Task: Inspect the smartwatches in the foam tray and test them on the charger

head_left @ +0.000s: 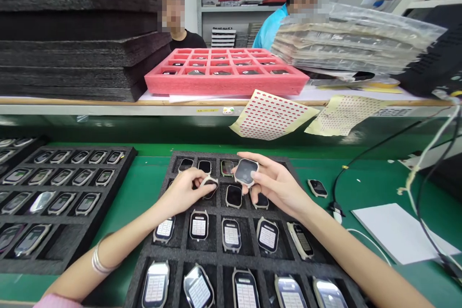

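Note:
A black foam tray (216, 245) in front of me holds several small watch bodies in pockets. My right hand (276, 185) holds one watch body (246, 172) up above the tray's far rows, pinched between fingers and thumb, screen towards me. My left hand (186, 190) reaches into the tray and grips another watch body (209, 184) tilted in its pocket. A silver bracelet (98, 260) is on my left wrist.
A second black tray (54, 197) of watch bodies lies at left on the green mat. A loose watch body (317, 187), a white sheet (400, 233) and cables (426, 173) lie at right. A pink tray (224, 72), dot-sticker sheets (270, 115) and foam stacks sit on the shelf; two people behind.

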`<act>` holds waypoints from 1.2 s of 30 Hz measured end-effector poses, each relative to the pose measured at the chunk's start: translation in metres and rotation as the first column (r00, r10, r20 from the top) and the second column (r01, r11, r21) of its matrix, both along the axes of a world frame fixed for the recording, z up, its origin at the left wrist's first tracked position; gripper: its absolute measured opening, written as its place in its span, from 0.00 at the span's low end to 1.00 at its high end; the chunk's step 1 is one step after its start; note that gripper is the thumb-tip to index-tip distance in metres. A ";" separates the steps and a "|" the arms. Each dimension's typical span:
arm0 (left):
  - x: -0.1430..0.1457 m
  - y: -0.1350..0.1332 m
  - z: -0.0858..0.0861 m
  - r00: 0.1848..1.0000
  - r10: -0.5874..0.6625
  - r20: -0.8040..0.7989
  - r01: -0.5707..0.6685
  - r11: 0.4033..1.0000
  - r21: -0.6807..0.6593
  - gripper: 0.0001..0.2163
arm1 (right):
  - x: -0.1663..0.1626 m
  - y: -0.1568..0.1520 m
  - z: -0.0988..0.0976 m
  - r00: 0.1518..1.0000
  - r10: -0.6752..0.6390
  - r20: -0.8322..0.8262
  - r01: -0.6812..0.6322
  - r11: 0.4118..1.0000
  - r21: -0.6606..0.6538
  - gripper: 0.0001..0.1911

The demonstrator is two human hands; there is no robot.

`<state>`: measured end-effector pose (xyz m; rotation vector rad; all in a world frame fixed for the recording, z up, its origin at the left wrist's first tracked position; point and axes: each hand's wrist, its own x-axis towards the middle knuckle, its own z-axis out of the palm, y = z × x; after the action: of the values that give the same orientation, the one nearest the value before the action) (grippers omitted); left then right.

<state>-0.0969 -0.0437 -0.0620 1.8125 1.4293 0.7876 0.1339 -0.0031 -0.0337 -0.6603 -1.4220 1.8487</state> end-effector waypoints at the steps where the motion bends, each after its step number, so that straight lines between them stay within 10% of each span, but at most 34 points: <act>1: 0.001 0.001 0.003 0.994 -0.005 0.113 0.008 1.000 -0.026 0.11 | 0.001 0.000 -0.001 1.000 -0.010 -0.013 0.010 1.000 0.004 0.24; 5: 0.008 -0.001 0.015 0.746 0.045 0.664 0.126 0.970 -0.207 0.12 | 0.003 -0.001 -0.004 0.998 -0.018 -0.053 0.017 1.000 -0.014 0.23; 9: 0.019 -0.009 0.020 0.637 0.118 0.762 0.171 0.942 -0.289 0.16 | 0.004 -0.001 -0.005 1.000 0.006 -0.022 -0.007 0.999 -0.047 0.22; 20: 0.024 -0.012 0.007 0.867 0.066 0.495 0.011 0.988 -0.151 0.16 | 0.002 -0.004 -0.007 0.985 0.171 -0.014 -0.171 0.975 -0.144 0.25; 36: 0.025 -0.019 0.008 0.949 -0.004 0.317 -0.003 1.000 0.023 0.17 | 0.002 -0.009 -0.008 0.990 0.139 -0.024 -0.141 0.981 -0.134 0.24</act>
<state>-0.0721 -0.0625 -0.0544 1.6145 1.2136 1.0458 0.1359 -0.0119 -0.0420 -0.6249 -1.3728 2.0706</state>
